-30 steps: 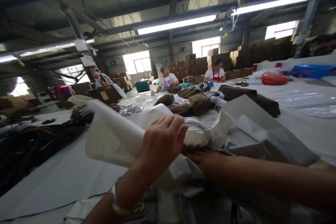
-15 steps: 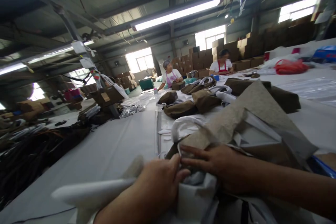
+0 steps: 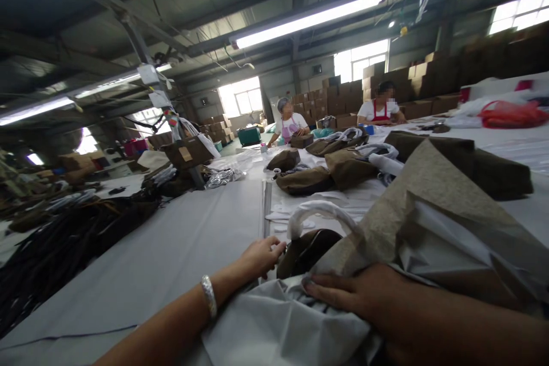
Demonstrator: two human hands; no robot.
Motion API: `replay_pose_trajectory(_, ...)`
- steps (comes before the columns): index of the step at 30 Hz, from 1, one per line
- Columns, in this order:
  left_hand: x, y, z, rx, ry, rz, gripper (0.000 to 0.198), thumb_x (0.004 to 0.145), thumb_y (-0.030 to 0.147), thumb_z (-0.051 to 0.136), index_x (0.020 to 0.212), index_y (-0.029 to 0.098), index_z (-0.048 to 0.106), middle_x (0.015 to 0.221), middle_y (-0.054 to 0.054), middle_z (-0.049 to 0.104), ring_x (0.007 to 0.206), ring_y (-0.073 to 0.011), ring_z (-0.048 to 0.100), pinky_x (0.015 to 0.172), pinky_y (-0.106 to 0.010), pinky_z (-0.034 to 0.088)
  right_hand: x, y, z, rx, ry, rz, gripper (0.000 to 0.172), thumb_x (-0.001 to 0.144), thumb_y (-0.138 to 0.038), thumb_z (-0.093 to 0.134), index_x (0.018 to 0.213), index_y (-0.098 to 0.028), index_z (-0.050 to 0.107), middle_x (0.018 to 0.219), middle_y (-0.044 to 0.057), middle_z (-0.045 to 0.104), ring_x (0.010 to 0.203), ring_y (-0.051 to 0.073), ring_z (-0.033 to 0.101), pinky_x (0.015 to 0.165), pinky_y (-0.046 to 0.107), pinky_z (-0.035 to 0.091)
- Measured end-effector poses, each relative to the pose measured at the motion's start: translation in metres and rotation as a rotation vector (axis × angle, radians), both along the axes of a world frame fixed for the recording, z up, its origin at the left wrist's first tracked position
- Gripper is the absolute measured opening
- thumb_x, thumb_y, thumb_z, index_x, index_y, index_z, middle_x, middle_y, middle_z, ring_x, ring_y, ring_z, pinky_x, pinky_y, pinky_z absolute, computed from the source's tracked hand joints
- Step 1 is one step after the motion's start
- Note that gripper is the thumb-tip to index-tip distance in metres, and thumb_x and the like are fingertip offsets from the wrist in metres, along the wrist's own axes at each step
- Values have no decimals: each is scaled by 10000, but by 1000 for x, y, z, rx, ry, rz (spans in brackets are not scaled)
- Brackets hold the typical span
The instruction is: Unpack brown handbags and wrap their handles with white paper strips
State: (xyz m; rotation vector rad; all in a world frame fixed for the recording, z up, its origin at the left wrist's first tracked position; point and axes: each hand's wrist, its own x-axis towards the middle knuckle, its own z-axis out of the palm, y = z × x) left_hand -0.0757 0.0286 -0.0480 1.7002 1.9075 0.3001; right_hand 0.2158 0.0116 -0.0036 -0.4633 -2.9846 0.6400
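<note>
A dark olive bag (image 3: 306,251) with a zipper line lies in front of me, its arched handle (image 3: 319,209) wrapped in white. At the bag's left side is my left hand (image 3: 261,256), a silvery bracelet on its wrist; its fingers are apart and loosely bent, with nothing visible in them. My right hand (image 3: 360,294) lies with outstretched fingers on crumpled pale grey-white sheeting (image 3: 291,320), which covers the near part of the bag. A beige-grey flap (image 3: 433,183) of stiff material rises beyond my right forearm.
More olive bags (image 3: 347,168) with white-wrapped handles lie farther along the white table (image 3: 206,229). Dark strap-like material (image 3: 81,246) is heaped at left. Two people (image 3: 289,123) work at the far end. A red plastic bag (image 3: 512,114) lies at far right; stacked cartons (image 3: 332,97) stand behind.
My left hand has left the spot beside my right hand, moving forward to the bag's left side. The white roll-like piece under my left arm is gone from view; pale sheeting now spreads there.
</note>
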Motion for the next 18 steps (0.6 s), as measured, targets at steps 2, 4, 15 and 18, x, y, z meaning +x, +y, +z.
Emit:
replay_pose_trajectory(2, 1, 1, 0, 52, 55, 34, 493, 964, 542, 428, 1206, 162, 627, 921, -95, 740, 789, -238, 713, 726, -389, 576, 1, 0, 1, -12, -18, -4, 1082, 596, -139, 610, 1577, -382, 223, 1603, -1, 334, 1312, 385, 538, 1084, 520, 466)
replay_pose_trajectory(4, 0, 6, 5, 111, 109, 71, 493, 967, 541, 478, 1262, 165, 600, 1139, -127, 699, 1088, -278, 656, 975, -500, 490, 1, 0, 0, -14, -22, -3, 1082, 594, -134, 611, 1575, -384, 229, 1603, 1, 336, 1310, 390, 540, 1084, 525, 467)
replay_pose_trajectory(15, -9, 53, -13, -480, -176, 65, 394, 980, 501, 535, 1052, 132, 649, 942, -54, 685, 770, -158, 664, 716, -344, 573, 0, 2, -3, 2, 29, 5, 1071, 582, -105, 618, 1567, -356, 278, 1577, 35, 390, 1285, 386, 563, 1067, 504, 484)
replay_pose_trajectory(18, -10, 57, -26, -508, -284, 46, 347, 977, 462, 562, 1054, 134, 644, 948, -47, 676, 756, -147, 651, 690, -323, 567, 0, 2, -2, -3, 35, 10, 1071, 589, -111, 627, 1567, -365, 270, 1580, 27, 385, 1292, 375, 559, 1080, 493, 472)
